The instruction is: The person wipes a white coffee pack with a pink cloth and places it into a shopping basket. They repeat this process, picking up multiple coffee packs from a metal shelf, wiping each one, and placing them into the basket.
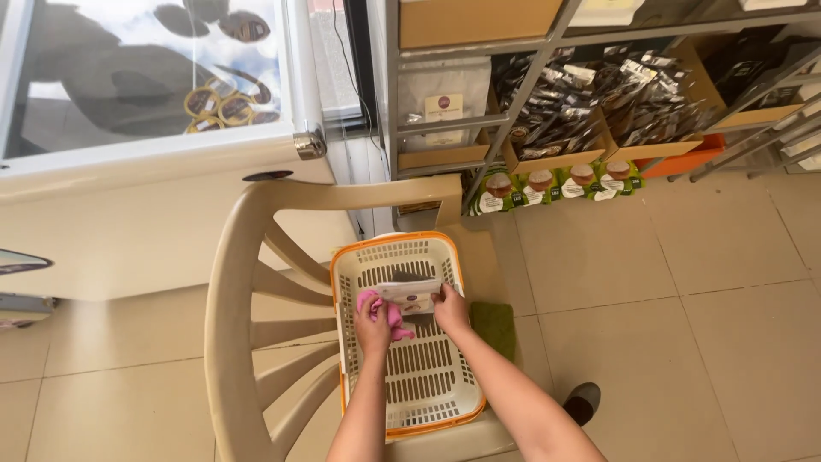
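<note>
**Both hands on a small packet over the basket**

The left hand [373, 323] closes around a crumpled pink cloth [392, 316] and presses it against a small white flat packet [410, 296]; the right hand [450, 310] pinches that packet's right edge; the packet sits just above the slotted floor of a cream plastic basket with an orange rim [425, 376]; the basket rests on the seat of a beige plastic chair [248, 342]; a green mat [494, 327] lies on the tiled floor [701, 325] beside it.
</note>
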